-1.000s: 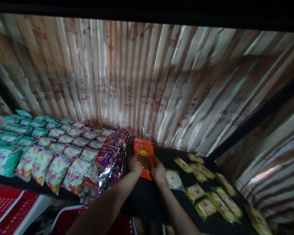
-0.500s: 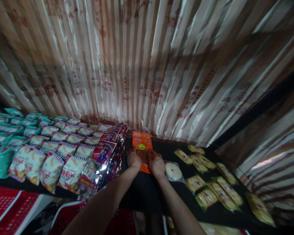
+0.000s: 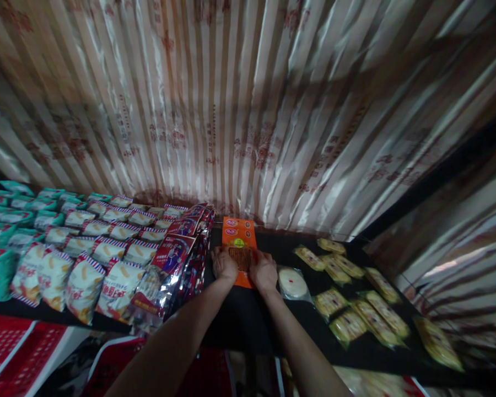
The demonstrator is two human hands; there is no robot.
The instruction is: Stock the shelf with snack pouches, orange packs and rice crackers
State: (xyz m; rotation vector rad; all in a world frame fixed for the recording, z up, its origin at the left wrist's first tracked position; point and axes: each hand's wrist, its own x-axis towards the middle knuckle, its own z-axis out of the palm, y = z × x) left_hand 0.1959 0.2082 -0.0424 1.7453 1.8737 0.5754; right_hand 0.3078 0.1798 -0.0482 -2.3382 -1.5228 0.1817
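Note:
An orange snack packet [image 3: 239, 242] lies flat on a black shelf [image 3: 248, 325], with a second orange packet showing behind it. My left hand [image 3: 224, 264] rests on its lower left edge and my right hand [image 3: 263, 272] on its lower right edge. Both hands have fingers curled down onto the packet. A round white cake in a clear wrapper [image 3: 292, 283] lies just right of my right hand. A stack of dark red foil bags [image 3: 177, 256] stands just left of my left hand.
Rows of white-and-red snack bags [image 3: 86, 259] and green bags [image 3: 0, 237] fill the shelf's left part. Several yellow packets [image 3: 355, 298] lie scattered on the right. A striped shiny curtain [image 3: 248, 110] hangs behind. Red baskets [image 3: 8, 347] sit below at the left.
The view has tilted upward slightly, so the dark top edge is gone. Both hands have stayed on the orange packet, which sits a little nearer the back of the shelf.

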